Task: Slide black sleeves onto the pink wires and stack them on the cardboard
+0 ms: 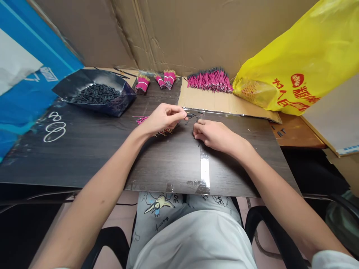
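Observation:
My left hand (165,118) pinches a thin wire, and its gold-coloured tip (188,112) pokes out past the fingertips. Beneath and beside that hand lie loose pink wires (141,120) with gold ends, partly covered by it. My right hand (214,134) is just to the right, its fingers curled together above the tabletop; what they hold, if anything, is hidden. Several short black tubes (192,116) are scattered between and behind the two hands. The hands are close together but apart.
A black open bag (127,98) of short black tubes stands at left, near white rings (55,132). Bundled pink wires (142,84) sit at the back. A pile of pink wires with black ends (209,80) rests on cardboard (204,100). A yellow bag (280,63) hangs at right.

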A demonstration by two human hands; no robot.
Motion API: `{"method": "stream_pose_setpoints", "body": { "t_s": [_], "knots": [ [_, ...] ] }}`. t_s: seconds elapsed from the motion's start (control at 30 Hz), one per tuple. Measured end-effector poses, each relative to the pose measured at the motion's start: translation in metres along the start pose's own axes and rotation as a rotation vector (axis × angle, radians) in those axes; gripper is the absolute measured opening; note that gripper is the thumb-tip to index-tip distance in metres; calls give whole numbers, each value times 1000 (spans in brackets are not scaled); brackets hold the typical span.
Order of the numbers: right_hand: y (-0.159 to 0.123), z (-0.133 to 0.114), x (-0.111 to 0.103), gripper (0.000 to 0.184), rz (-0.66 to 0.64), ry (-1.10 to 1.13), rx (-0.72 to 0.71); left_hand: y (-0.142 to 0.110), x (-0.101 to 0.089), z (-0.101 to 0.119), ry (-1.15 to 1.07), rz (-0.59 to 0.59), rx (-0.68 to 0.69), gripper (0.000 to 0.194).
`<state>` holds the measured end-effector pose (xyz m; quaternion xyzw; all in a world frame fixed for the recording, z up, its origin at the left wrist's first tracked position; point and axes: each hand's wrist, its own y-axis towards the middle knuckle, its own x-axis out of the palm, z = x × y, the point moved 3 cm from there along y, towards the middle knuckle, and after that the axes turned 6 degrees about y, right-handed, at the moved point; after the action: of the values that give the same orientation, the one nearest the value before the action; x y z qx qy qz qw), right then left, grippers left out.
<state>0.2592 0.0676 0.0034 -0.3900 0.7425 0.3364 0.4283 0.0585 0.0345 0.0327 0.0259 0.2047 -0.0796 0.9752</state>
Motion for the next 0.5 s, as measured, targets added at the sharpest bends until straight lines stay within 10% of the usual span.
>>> {"method": "stream_pose_setpoints", "body": {
  "t_s": [0.27, 0.5],
  "knots": [
    [1, 4, -20, 6, 395, 462, 13, -2, 4, 3, 57, -124, -60, 29],
    [3, -1, -18, 9, 398, 609, 9, -2, 7, 3, 91, -175, -77, 29]
  ]
}}
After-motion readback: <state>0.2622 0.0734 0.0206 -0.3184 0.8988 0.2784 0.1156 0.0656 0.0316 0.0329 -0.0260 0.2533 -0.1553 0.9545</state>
